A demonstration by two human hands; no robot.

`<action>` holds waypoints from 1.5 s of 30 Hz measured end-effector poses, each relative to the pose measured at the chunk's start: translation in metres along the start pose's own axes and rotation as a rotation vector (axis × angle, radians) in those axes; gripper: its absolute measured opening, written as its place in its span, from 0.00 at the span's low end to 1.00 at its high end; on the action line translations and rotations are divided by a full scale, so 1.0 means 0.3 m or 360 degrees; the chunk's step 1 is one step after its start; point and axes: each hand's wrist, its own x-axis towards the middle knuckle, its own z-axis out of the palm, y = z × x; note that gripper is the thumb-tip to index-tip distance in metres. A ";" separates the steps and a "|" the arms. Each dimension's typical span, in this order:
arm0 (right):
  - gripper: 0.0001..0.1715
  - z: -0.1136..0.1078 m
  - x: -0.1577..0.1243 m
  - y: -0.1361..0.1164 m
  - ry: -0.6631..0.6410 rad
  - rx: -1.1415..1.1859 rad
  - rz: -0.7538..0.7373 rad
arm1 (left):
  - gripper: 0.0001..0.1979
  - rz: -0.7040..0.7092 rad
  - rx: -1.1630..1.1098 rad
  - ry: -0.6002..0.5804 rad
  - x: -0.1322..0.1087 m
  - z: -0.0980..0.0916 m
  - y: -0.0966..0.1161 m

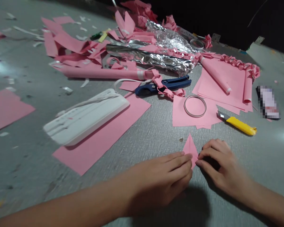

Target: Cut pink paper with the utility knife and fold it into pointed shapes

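A small piece of folded pink paper point(189, 145) lies on the grey table, with its pointed tip facing away from me and a crease down its middle. My left hand point(161, 176) presses on its left and lower part, fingers held together, hiding the bottom of the fold. At the right edge, my right hand point(219, 162) pinches the paper between thumb and fingertips. Just beyond the hands are pink sheets point(180, 116) with a thin ring point(195, 106) on top. A yellow box cutter point(241, 125) rests beyond my right hand, its blade showing.
At left, a long white block with a cable point(87, 116) sits on a pink sheet point(101, 151). Farther back lie a dark blue hand tool point(164, 85), a paper chain point(172, 94), crumpled foil point(151, 58) and rolled pink paper point(104, 73). A phone point(269, 102) lies at right.
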 end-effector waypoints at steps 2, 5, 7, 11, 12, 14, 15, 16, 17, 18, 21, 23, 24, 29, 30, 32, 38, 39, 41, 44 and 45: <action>0.05 0.004 -0.006 0.005 0.0075 0.0002 -0.0093 | 0.18 0.0021 0.0012 -0.0004 -0.001 0.000 -0.004; 0.08 0.006 -0.017 0.008 0.0127 -0.0077 -0.0290 | 0.18 0.0044 0.0034 -0.0006 0.002 0.000 -0.009; 0.10 0.007 -0.023 0.005 0.0081 -0.0209 -0.0380 | 0.15 0.0042 0.0040 0.0011 0.003 -0.001 -0.011; 0.13 0.009 -0.024 -0.002 0.0044 -0.0372 -0.0453 | 0.14 0.0038 0.0013 0.0005 -0.001 -0.004 -0.013; 0.13 0.010 -0.024 -0.003 0.0048 -0.0384 -0.0468 | 0.14 0.0040 0.0003 0.0004 -0.003 -0.004 -0.013; 0.13 0.009 -0.022 -0.005 0.0046 -0.0408 -0.0484 | 0.15 0.0041 -0.0011 0.0012 -0.006 -0.004 -0.013; 0.13 0.008 -0.022 -0.005 0.0042 -0.0418 -0.0485 | 0.14 0.0038 -0.0015 0.0027 -0.007 -0.003 -0.012; 0.13 0.006 -0.022 -0.005 0.0037 -0.0424 -0.0483 | 0.14 0.0035 -0.0016 0.0035 -0.007 -0.004 -0.012; 0.12 0.005 -0.023 -0.005 0.0034 -0.0429 -0.0483 | 0.14 0.0033 -0.0017 0.0035 -0.006 -0.004 -0.011; 0.12 0.002 -0.026 -0.005 0.0033 -0.0430 -0.0490 | 0.14 0.0027 -0.0018 0.0028 -0.005 -0.006 -0.011; 0.10 -0.006 -0.035 -0.006 0.0018 -0.0462 -0.0520 | 0.13 0.0022 -0.0026 0.0002 0.002 -0.011 -0.010; 0.11 -0.013 -0.040 -0.007 -0.0008 -0.0513 -0.0549 | 0.13 0.0023 -0.0023 0.0005 0.005 -0.012 -0.010; 0.11 -0.017 -0.042 -0.008 -0.0028 -0.0540 -0.0562 | 0.13 0.0026 -0.0018 0.0011 0.006 -0.011 -0.010; 0.14 -0.033 -0.046 -0.007 -0.0082 -0.0571 -0.0618 | 0.15 0.0001 -0.0042 0.0042 0.005 -0.004 -0.007; 0.13 -0.035 -0.045 -0.005 -0.0068 -0.0556 -0.0627 | 0.14 -0.0008 -0.0058 0.0041 0.005 -0.004 -0.006; 0.13 -0.039 -0.046 0.000 -0.0021 -0.0515 -0.0623 | 0.14 -0.0019 -0.0087 0.0021 0.005 -0.006 -0.006; 0.18 -0.050 -0.044 0.002 -0.0030 -0.0487 -0.0650 | 0.14 -0.0032 -0.0089 -0.0023 0.004 -0.012 -0.002; 0.18 -0.049 -0.042 0.000 -0.0071 -0.0494 -0.0668 | 0.14 -0.0039 -0.0082 -0.0021 0.004 -0.011 -0.002; 0.17 -0.045 -0.038 -0.004 -0.0120 -0.0495 -0.0689 | 0.15 -0.0051 -0.0070 0.0005 0.007 -0.008 -0.005; 0.18 -0.033 -0.033 0.001 -0.0054 -0.0480 -0.0684 | 0.14 -0.0003 -0.0072 0.0061 0.018 -0.010 -0.019; 0.19 -0.028 -0.033 0.010 -0.0014 -0.0483 -0.0688 | 0.13 0.0026 -0.0076 0.0069 0.021 -0.013 -0.024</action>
